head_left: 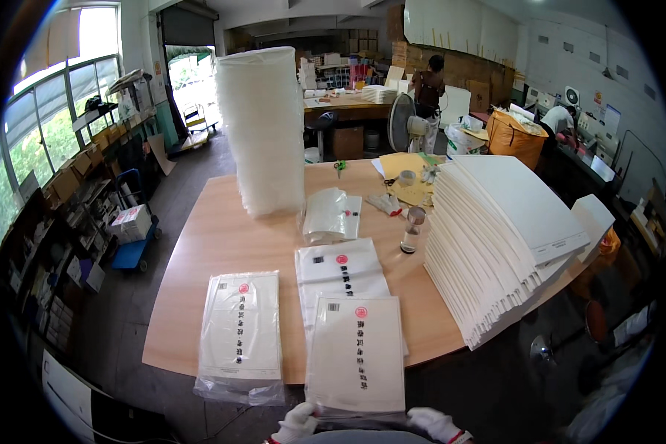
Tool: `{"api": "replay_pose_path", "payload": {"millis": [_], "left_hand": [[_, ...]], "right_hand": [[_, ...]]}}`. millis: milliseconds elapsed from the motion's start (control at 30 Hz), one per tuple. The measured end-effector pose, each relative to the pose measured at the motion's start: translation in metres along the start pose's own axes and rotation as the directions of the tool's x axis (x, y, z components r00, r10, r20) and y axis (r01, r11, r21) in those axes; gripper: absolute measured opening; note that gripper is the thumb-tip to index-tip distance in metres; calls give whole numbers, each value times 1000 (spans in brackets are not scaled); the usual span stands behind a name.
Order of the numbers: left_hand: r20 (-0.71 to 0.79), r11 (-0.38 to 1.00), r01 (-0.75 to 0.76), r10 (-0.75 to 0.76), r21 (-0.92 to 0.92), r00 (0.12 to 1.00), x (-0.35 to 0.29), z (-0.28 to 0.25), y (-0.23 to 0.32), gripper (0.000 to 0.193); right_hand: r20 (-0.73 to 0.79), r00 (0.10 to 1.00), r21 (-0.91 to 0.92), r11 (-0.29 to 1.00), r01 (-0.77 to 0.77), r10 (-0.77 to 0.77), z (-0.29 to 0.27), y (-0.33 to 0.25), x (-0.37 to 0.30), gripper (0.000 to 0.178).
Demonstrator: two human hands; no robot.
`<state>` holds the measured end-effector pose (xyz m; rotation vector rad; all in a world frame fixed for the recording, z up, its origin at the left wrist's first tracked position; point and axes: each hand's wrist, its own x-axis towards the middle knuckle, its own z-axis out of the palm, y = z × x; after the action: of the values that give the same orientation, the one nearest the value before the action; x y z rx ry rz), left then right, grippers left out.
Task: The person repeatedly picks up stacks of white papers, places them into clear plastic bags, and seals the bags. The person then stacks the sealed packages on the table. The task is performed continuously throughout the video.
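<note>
A white stack of printed paper sheets in a clear plastic bag (357, 362) lies at the table's near edge, its lower end reaching past the edge. My left hand (297, 423), in a white glove, is closed at the bag's near left corner. At the near right corner is my right hand (433, 424), also gloved; its fingers are slightly blurred, and their grip cannot be made out. Between the hands runs a loose strip of clear plastic. Under this packet, partly covered, lies another printed packet (342, 268). To the left rests a third bagged packet (240, 325).
A tall stack of white folders (488, 222) leans at the right. Also on the table (192, 259) are a tall translucent stack of plastic bags (260, 133), a smaller bag pile (329, 216), a bottle (413, 231), and green-handled scissors (340, 169). Two people work farther back.
</note>
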<state>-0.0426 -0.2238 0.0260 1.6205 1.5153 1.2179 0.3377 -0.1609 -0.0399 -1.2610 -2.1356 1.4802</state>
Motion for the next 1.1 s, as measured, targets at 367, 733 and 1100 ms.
{"api": "replay_pose_path", "payload": {"millis": [367, 733, 1100], "left_hand": [[-634, 984, -177, 159, 35, 757, 30, -101, 56, 11], [-811, 829, 404, -513, -385, 280, -71, -183, -217, 19], [191, 956, 9, -68, 294, 979, 112, 8, 7, 18]], "right_hand": [[-104, 994, 852, 520, 65, 45, 74, -184, 165, 30], [408, 912, 436, 869, -235, 42, 195, -184, 229, 34], [149, 895, 524, 734, -431, 420, 58, -93, 137, 34]]}}
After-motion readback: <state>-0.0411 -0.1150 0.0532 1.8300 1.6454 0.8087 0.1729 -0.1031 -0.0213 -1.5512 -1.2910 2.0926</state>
